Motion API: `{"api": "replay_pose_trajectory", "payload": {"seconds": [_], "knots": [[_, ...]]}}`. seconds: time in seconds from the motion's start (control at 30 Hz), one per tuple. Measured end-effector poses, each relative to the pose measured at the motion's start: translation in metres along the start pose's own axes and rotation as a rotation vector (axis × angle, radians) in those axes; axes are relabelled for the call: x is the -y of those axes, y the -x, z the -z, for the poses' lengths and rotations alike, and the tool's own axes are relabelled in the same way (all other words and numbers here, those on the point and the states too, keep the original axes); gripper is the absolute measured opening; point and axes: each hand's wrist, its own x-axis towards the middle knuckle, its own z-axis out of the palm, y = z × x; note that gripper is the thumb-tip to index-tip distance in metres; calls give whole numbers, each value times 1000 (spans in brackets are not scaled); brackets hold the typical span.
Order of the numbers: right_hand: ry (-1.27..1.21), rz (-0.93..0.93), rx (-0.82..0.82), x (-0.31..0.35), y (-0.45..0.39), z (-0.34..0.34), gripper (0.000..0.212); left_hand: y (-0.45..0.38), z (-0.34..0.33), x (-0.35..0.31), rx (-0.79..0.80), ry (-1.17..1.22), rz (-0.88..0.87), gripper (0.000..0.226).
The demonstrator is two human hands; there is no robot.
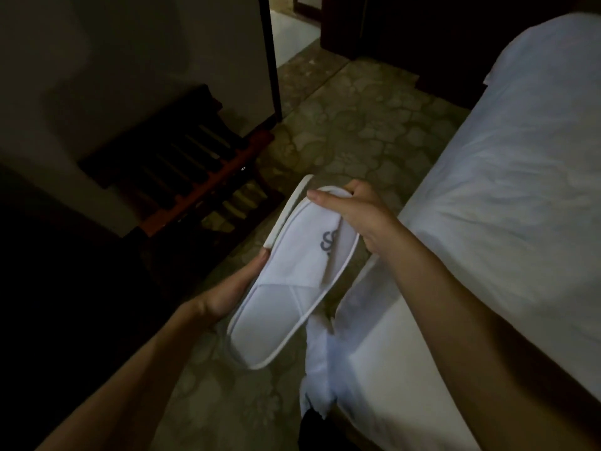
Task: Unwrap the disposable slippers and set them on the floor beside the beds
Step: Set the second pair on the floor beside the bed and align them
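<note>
I hold a white disposable slipper (286, 288) with a grey logo in the air above the floor, beside the bed. A second slipper (287, 209) lies underneath it; only its edge shows at the upper left. My left hand (227, 296) grips the left side of the slippers near the middle. My right hand (356, 216) pinches the toe end, thumb on top. A crumpled white wrapper (320, 356) lies draped at the bed's edge just below the slippers.
The bed (487, 206) with white sheets fills the right side. A dark wooden slatted luggage rack (195, 177) stands at the left against the wall. Patterned floor (357, 131) runs between them toward a doorway at the top.
</note>
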Motion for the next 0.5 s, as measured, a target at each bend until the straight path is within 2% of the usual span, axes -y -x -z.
{"api": "replay_pose_trajectory", "payload": {"seconds": [0.07,0.1,0.13,0.37,0.5], "knots": [[0,-2,-21,7,-9,0,46,-10,14,-5,-46,-57,-13,105],[-6,3,-39,10,-12,0,50,-14,19,-9,-62,-81,-37,114],[-12,12,-61,12,-16,1,51,-20,26,-12,-75,-93,-63,113],[-64,17,-221,15,-33,0,42,-72,62,-21,20,-281,-143,56],[-79,50,-295,15,-38,-10,42,-87,76,-36,23,-414,-233,51]]}}
